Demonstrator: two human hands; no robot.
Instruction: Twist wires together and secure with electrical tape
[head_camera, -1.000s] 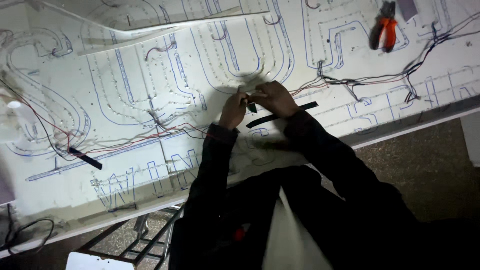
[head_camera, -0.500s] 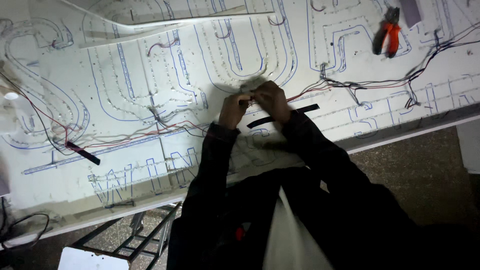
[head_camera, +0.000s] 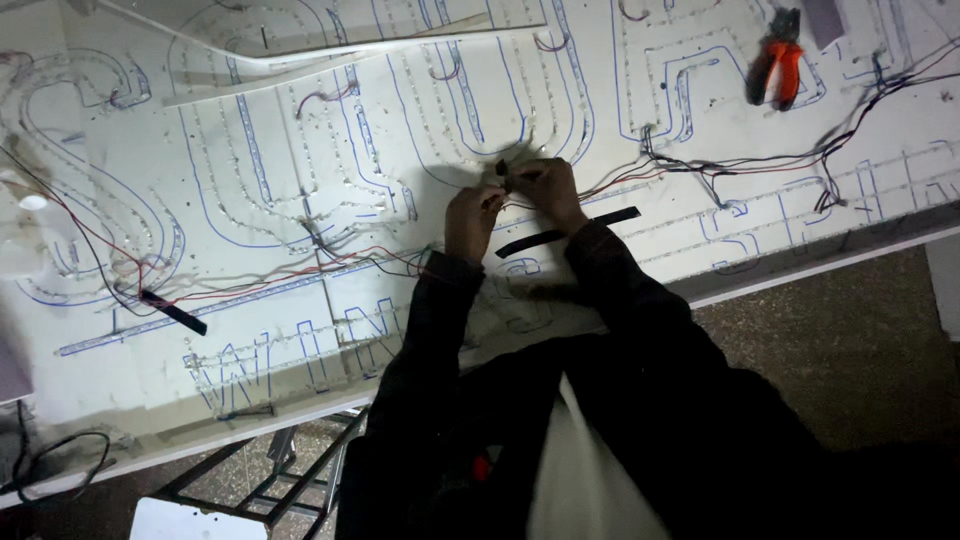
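My left hand (head_camera: 472, 218) and my right hand (head_camera: 545, 188) meet over a large white sign panel (head_camera: 250, 330) drawn with blue letter outlines and dotted with rows of small lights. Between the fingertips of both hands sits a small dark piece (head_camera: 502, 168) joined to thin red and black wires (head_camera: 620, 178). A black strip of tape (head_camera: 566, 232) lies on the panel just under my right wrist. Both sleeves are dark.
Orange-handled pliers (head_camera: 775, 68) lie at the panel's upper right. A bundle of black and red wires (head_camera: 830, 150) runs to the right edge. Another black strip (head_camera: 172, 312) lies at left. A white curved strip (head_camera: 330, 50) crosses the top. A metal frame (head_camera: 270, 480) shows below the panel's edge.
My view has shifted slightly, so the panel sits lower and to the right. Both hands stay together on the small piece, working it a little.
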